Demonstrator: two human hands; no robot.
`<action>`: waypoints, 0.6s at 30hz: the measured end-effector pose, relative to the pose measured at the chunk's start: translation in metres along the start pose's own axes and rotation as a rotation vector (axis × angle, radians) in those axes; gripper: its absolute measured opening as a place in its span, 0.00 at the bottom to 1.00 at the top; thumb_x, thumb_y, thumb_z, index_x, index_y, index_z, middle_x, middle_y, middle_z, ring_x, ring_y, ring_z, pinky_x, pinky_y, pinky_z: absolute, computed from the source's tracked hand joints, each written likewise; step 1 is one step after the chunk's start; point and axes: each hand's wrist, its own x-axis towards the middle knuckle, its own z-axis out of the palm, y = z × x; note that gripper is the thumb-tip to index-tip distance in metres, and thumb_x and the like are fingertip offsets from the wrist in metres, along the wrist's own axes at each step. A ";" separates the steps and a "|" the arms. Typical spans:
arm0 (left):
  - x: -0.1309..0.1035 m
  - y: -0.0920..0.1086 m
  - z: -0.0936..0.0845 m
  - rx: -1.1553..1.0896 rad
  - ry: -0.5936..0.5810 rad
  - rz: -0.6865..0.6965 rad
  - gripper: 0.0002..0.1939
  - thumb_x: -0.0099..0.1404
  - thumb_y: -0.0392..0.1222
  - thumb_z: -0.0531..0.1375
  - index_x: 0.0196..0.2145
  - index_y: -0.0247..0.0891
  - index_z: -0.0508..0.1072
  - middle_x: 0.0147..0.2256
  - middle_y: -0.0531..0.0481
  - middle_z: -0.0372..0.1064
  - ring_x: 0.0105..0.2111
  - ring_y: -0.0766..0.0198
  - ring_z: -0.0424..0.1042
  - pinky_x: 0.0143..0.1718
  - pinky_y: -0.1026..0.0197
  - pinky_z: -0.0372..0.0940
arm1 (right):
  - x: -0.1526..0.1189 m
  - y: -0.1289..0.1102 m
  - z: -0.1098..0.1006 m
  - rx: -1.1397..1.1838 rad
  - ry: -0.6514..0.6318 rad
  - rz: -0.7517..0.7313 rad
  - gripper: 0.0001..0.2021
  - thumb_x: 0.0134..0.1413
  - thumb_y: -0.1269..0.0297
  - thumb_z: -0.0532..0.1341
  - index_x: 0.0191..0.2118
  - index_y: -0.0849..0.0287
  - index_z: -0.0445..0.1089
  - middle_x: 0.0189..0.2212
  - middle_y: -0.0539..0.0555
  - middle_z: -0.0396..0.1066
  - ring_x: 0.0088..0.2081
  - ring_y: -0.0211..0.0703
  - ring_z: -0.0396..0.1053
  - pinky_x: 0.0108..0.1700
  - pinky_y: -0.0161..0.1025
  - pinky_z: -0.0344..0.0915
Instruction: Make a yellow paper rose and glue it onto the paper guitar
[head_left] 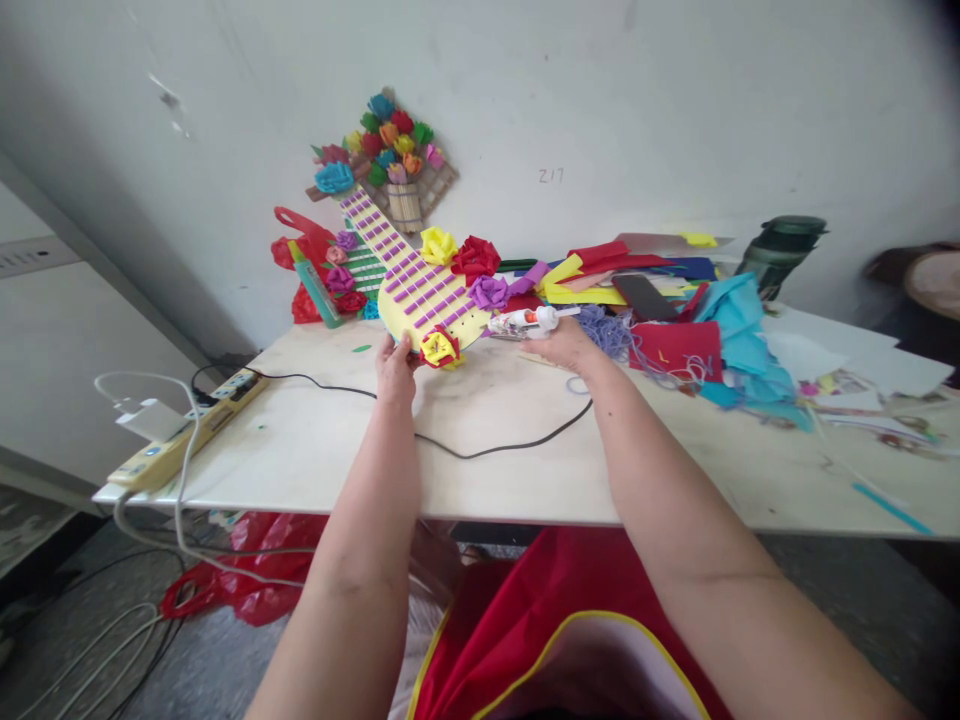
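- A pale table (510, 490) stands against a grey-white wall (637, 120), above a dark grey floor (217, 660).
- Left hand (396, 368): grip grasping the lower edge of a yellow craft guitar (420, 285), near the table's back edge, neck slanting back left.
- Right hand (566, 345): grip around a white glue gun (525, 322), beside the guitar's lower end.
- Coloured strips (600, 258) heap along the back edge; right of them, a dark green bottle (780, 260).
- Power strip (214, 412) near the left edge.

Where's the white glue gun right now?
In the head view, the glue gun is just right of centre, in the right hand, beside the yellow guitar.
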 end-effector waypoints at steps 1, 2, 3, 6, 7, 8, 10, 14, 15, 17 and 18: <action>0.000 0.000 0.000 0.002 -0.001 0.002 0.26 0.48 0.50 0.69 0.43 0.38 0.73 0.32 0.48 0.75 0.23 0.66 0.72 0.22 0.66 0.66 | 0.000 0.000 0.000 0.008 -0.006 0.005 0.16 0.41 0.63 0.66 0.40 0.61 0.76 0.38 0.56 0.77 0.41 0.49 0.74 0.46 0.40 0.68; 0.000 0.000 0.000 0.004 -0.001 0.003 0.25 0.48 0.50 0.69 0.43 0.38 0.73 0.32 0.48 0.75 0.24 0.66 0.72 0.22 0.66 0.66 | -0.001 -0.001 0.000 0.016 -0.018 0.015 0.16 0.41 0.62 0.66 0.39 0.61 0.76 0.36 0.56 0.78 0.39 0.49 0.75 0.44 0.40 0.69; 0.000 0.000 0.000 0.004 -0.002 0.005 0.25 0.48 0.50 0.69 0.43 0.38 0.73 0.32 0.48 0.75 0.24 0.66 0.73 0.22 0.66 0.66 | -0.001 -0.001 0.000 0.024 -0.033 0.029 0.15 0.42 0.62 0.66 0.39 0.62 0.76 0.35 0.56 0.78 0.37 0.48 0.75 0.42 0.39 0.69; -0.001 0.001 0.001 -0.005 -0.003 0.006 0.26 0.48 0.50 0.69 0.43 0.38 0.73 0.33 0.48 0.75 0.25 0.65 0.73 0.23 0.66 0.66 | -0.001 -0.001 0.000 0.020 -0.060 0.045 0.15 0.43 0.61 0.65 0.39 0.62 0.76 0.34 0.56 0.78 0.34 0.47 0.75 0.40 0.38 0.70; -0.001 0.001 0.001 -0.012 -0.001 0.006 0.26 0.47 0.50 0.70 0.43 0.38 0.73 0.34 0.48 0.75 0.25 0.65 0.73 0.23 0.65 0.66 | 0.000 0.000 0.000 0.004 -0.052 0.030 0.15 0.43 0.61 0.66 0.39 0.61 0.76 0.36 0.57 0.78 0.36 0.48 0.75 0.41 0.39 0.70; -0.001 0.001 0.001 -0.019 0.000 0.005 0.26 0.47 0.50 0.70 0.42 0.38 0.73 0.34 0.48 0.75 0.25 0.65 0.73 0.23 0.65 0.67 | 0.000 0.001 0.000 -0.016 -0.042 0.008 0.16 0.42 0.62 0.66 0.40 0.61 0.76 0.38 0.57 0.78 0.39 0.49 0.75 0.43 0.39 0.69; -0.001 0.001 0.001 -0.027 0.003 0.006 0.25 0.47 0.50 0.70 0.42 0.38 0.73 0.34 0.48 0.75 0.25 0.65 0.73 0.23 0.65 0.67 | 0.002 0.002 0.001 -0.043 -0.040 -0.028 0.17 0.42 0.62 0.66 0.42 0.61 0.76 0.42 0.58 0.77 0.44 0.50 0.74 0.48 0.40 0.67; -0.001 0.000 0.001 -0.006 -0.006 0.018 0.25 0.49 0.50 0.69 0.43 0.38 0.72 0.34 0.48 0.76 0.25 0.65 0.73 0.23 0.66 0.67 | 0.002 0.001 0.001 -0.050 -0.061 -0.033 0.17 0.43 0.63 0.66 0.43 0.61 0.76 0.43 0.57 0.77 0.45 0.50 0.74 0.49 0.40 0.66; -0.001 0.000 0.000 -0.002 -0.008 0.018 0.25 0.49 0.51 0.69 0.44 0.38 0.72 0.34 0.48 0.76 0.25 0.65 0.73 0.24 0.66 0.67 | 0.002 0.000 0.002 -0.055 -0.065 -0.034 0.17 0.44 0.63 0.66 0.42 0.60 0.76 0.43 0.57 0.77 0.45 0.49 0.74 0.48 0.39 0.67; -0.001 -0.001 0.000 -0.002 -0.009 0.016 0.26 0.49 0.51 0.69 0.45 0.39 0.72 0.34 0.48 0.76 0.26 0.65 0.73 0.24 0.65 0.67 | 0.001 -0.001 0.002 -0.063 -0.071 -0.046 0.16 0.44 0.64 0.65 0.42 0.61 0.76 0.42 0.57 0.77 0.44 0.49 0.74 0.46 0.38 0.67; 0.000 -0.001 0.000 -0.003 -0.009 0.014 0.27 0.49 0.51 0.69 0.45 0.39 0.72 0.34 0.48 0.76 0.26 0.65 0.74 0.24 0.66 0.67 | 0.001 -0.001 0.002 -0.066 -0.075 -0.052 0.16 0.44 0.64 0.65 0.42 0.61 0.76 0.41 0.56 0.77 0.44 0.49 0.74 0.45 0.37 0.67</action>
